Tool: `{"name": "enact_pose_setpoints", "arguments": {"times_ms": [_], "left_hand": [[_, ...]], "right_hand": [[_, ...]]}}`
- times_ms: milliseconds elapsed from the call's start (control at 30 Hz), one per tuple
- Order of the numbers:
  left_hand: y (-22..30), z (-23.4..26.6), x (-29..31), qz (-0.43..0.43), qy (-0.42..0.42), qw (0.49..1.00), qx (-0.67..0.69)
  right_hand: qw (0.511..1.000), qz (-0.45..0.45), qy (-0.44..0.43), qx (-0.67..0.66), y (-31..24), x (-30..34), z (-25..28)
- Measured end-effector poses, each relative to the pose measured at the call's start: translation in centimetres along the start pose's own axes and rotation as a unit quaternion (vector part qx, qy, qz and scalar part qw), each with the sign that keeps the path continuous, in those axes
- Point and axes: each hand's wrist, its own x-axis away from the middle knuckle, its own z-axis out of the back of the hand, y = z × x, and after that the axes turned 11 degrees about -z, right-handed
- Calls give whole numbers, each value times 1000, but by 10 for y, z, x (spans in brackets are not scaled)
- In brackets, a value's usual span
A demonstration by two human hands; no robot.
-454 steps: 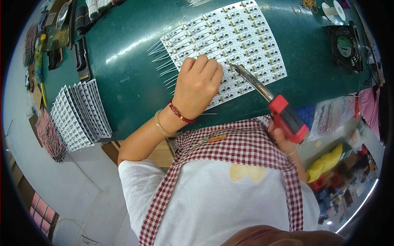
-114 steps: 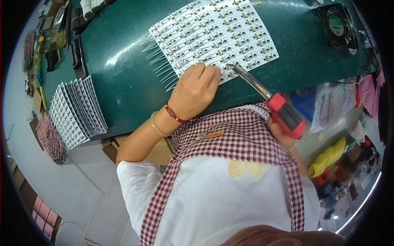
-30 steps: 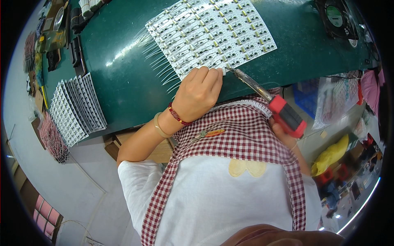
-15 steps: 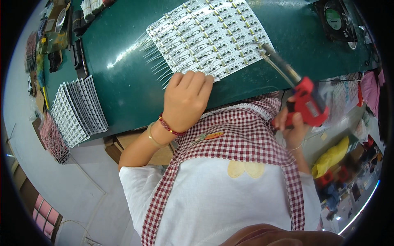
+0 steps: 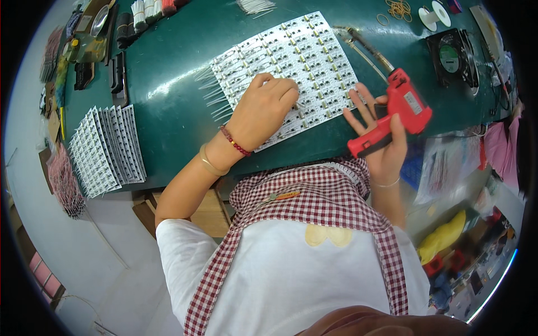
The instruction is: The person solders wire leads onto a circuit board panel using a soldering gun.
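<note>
A white panel of small circuit boards (image 5: 314, 61) lies on the green table, with rows of dark and yellowish parts on it. Thin white wires (image 5: 216, 101) stick out past its left edge. My left hand (image 5: 266, 106) is over the lower middle of the panel, fingers curled and pressed together; a small pale thing shows at the fingertips, too small to name. My right hand (image 5: 384, 148) holds a red soldering gun (image 5: 406, 103) by its handle, between thumb and palm, with several fingers stretched toward the panel's right corner. The gun's metal tip points up and left, above the table.
A stack of similar panels (image 5: 109, 151) stands at the table's left, beside a bundle of reddish wires (image 5: 64, 179). A black fan (image 5: 451, 59), a white spool (image 5: 434, 15) and rubber bands (image 5: 399, 10) are at the far right. More white wires (image 5: 256, 7) lie beyond the panel.
My left hand has moved from the panel's near edge onto its surface. My right hand has come up to the panel's corner, its fingers now spread. The view has shifted slightly.
</note>
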Motion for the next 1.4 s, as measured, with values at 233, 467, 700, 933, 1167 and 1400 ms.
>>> {"name": "enact_pose_setpoints", "arguments": {"times_ms": [233, 467, 700, 933, 1167, 1400], "left_hand": [[-4, 18, 27, 26, -7, 1000, -3], [-12, 36, 28, 61, 98, 992, 46], [-71, 25, 14, 56, 163, 983, -69], [-102, 16, 1, 0, 152, 981, -122], [-103, 16, 2, 19, 131, 986, -105], [-103, 20, 2, 10, 115, 987, -109]], "right_hand": [[999, -39, -3, 31, 20, 11, -18], [994, -44, 3, 99, 7, 12, -19], [937, 38, 94, 333, -26, -4, -55], [914, -25, 102, 393, -17, -42, -76], [897, -77, 122, 417, -6, -55, -65], [895, -69, 154, 413, -10, -53, -79]]}}
